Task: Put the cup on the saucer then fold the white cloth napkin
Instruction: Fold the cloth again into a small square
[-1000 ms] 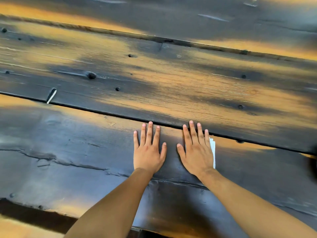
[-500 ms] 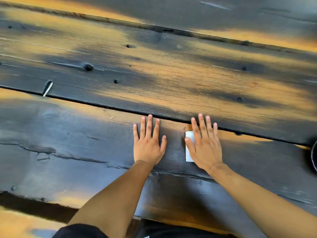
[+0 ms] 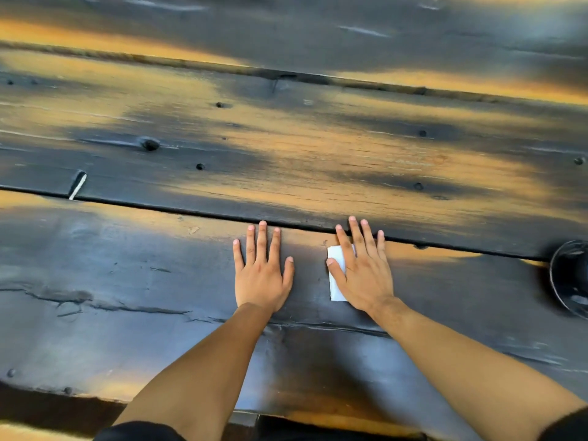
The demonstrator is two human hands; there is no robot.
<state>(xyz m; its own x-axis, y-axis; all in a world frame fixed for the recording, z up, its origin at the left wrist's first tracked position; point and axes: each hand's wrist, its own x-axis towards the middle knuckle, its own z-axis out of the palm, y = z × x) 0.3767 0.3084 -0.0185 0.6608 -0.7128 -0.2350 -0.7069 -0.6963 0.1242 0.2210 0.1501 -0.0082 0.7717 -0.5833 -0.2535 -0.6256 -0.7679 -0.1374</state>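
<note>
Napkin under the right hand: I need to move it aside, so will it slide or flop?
The napkin looks folded small and flat under the right hand, so it probably slides easily on the smooth table. Lifted, it would likely droop and unfold.

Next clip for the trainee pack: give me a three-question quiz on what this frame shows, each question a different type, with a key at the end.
1. True or false: the left hand lies on the white napkin.
2. Multiple choice: the right hand is
A. lifted off the table
B. flat on the napkin, fingers straight
C. curled round a cup
3. Short answer: at which edge of the picture does a dark round object show, cut off by the frame?

Key:
1. False. It lies flat on the bare wooden table, apart from the napkin.
2. B
3. The right edge; too little of it shows to tell what it is.
</note>
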